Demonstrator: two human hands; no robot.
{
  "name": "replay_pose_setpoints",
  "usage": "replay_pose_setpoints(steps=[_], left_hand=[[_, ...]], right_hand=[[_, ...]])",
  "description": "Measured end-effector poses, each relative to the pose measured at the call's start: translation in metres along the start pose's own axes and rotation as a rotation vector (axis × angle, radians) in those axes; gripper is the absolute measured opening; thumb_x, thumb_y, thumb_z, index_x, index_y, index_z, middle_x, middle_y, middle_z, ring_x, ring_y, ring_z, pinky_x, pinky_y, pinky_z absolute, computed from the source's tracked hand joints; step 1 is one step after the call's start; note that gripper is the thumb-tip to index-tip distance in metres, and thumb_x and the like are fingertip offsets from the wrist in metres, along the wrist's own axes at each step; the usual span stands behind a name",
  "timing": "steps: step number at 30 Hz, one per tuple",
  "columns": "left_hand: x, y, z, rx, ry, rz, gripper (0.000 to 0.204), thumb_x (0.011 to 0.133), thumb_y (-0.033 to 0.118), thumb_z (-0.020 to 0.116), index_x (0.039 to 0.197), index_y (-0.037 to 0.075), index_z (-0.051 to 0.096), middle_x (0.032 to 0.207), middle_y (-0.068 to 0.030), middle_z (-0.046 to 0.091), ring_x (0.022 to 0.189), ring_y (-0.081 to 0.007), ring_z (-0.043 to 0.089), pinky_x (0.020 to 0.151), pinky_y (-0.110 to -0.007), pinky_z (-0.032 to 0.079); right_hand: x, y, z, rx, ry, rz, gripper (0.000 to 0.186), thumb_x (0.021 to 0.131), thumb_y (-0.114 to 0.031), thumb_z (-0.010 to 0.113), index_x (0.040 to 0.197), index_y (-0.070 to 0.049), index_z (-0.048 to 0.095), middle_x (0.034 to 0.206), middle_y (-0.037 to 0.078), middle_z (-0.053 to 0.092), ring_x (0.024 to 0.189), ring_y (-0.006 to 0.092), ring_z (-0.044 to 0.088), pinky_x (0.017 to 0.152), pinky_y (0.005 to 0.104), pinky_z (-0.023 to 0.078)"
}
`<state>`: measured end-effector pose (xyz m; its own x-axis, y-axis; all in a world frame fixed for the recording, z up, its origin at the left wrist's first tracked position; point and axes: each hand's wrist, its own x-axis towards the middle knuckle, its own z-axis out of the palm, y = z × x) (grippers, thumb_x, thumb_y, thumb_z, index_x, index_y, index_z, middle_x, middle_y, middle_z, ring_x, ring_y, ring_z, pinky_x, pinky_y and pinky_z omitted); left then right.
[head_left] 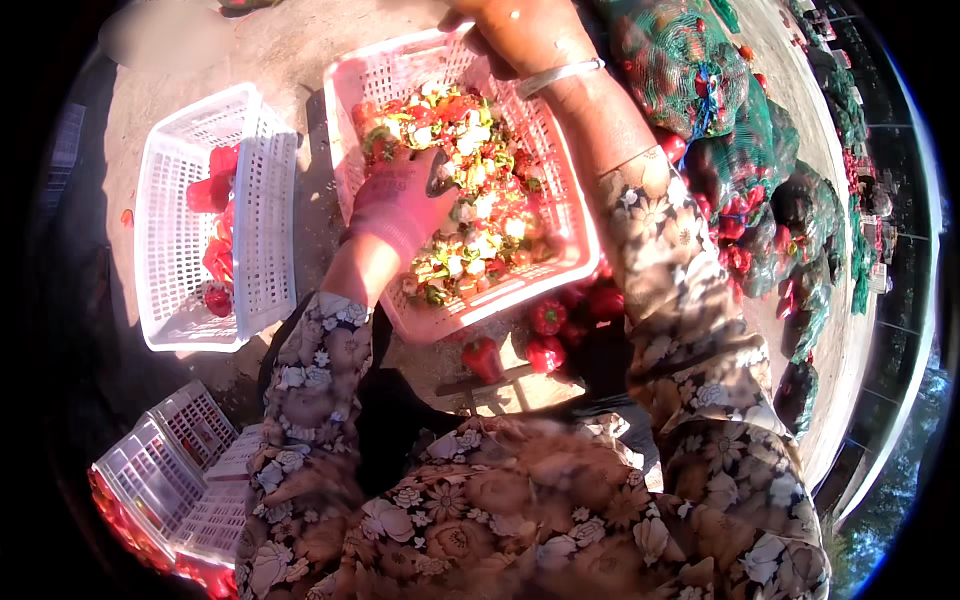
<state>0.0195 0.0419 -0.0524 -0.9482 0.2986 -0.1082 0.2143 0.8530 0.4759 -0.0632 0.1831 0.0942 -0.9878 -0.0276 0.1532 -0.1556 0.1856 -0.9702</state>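
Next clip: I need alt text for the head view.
A gloved left hand digs into pepper scraps in a pink basket whose far rim the bare right hand grips. Whole red peppers lie beneath; a white basket sits left.

A pink slotted plastic basket sits tilted at twelve o'clock, holding a heap of pepper scraps: red pieces mixed with green stems and pale cores, piled from its far corner down toward six o'clock.
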Motion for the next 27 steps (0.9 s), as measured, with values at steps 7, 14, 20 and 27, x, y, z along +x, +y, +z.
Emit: replay_pose_setpoints(steps=[7, 14, 20, 27], left_hand=[[0.009, 0.030, 0.001, -0.356, 0.059, 0.141, 0.027, 0.083, 0.023, 0.070, 0.101, 0.003, 0.066, 0.095, -0.0159, 0.068, 0.089, -0.0330, 0.066, 0.078, -0.039, 0.052], [0.009, 0.056, 0.028, -0.259, -0.015, 0.249, 0.027, 0.081, 0.020, 0.073, 0.099, 0.002, 0.065, 0.097, -0.0174, 0.066, 0.088, -0.0351, 0.064, 0.075, -0.041, 0.052], [0.015, 0.078, 0.045, -0.248, -0.138, 0.273, 0.031, 0.080, 0.020, 0.074, 0.105, 0.004, 0.066, 0.099, -0.0166, 0.066, 0.091, -0.0345, 0.065, 0.077, -0.042, 0.052], [0.018, 0.094, 0.048, -0.188, -0.246, 0.370, 0.035, 0.083, 0.023, 0.072, 0.113, 0.007, 0.063, 0.100, -0.0157, 0.066, 0.092, -0.0352, 0.065, 0.079, -0.042, 0.052]], right_hand=[[-0.196, 0.298, -0.297, -0.591, 0.441, 0.465, 0.016, 0.077, -0.007, 0.075, 0.089, -0.005, 0.064, 0.072, -0.002, 0.060, 0.064, 0.0086, 0.054, 0.059, 0.0246, 0.046], [-0.310, 0.330, -0.190, -0.904, 0.309, 0.460, 0.075, 0.066, -0.035, 0.086, 0.130, -0.010, 0.055, 0.100, 0.020, 0.067, 0.089, 0.0337, 0.066, 0.078, 0.0397, 0.053], [-0.278, 0.364, -0.182, -0.346, 0.135, 0.696, 0.062, 0.076, -0.012, 0.081, 0.131, -0.008, 0.054, 0.108, 0.007, 0.067, 0.099, 0.0186, 0.065, 0.081, 0.0323, 0.053], [-0.282, 0.350, -0.224, 0.393, 0.244, 0.892, 0.039, 0.077, -0.017, 0.074, 0.111, -0.004, 0.061, 0.082, 0.004, 0.064, 0.064, 0.0142, 0.058, 0.055, 0.0279, 0.046]])
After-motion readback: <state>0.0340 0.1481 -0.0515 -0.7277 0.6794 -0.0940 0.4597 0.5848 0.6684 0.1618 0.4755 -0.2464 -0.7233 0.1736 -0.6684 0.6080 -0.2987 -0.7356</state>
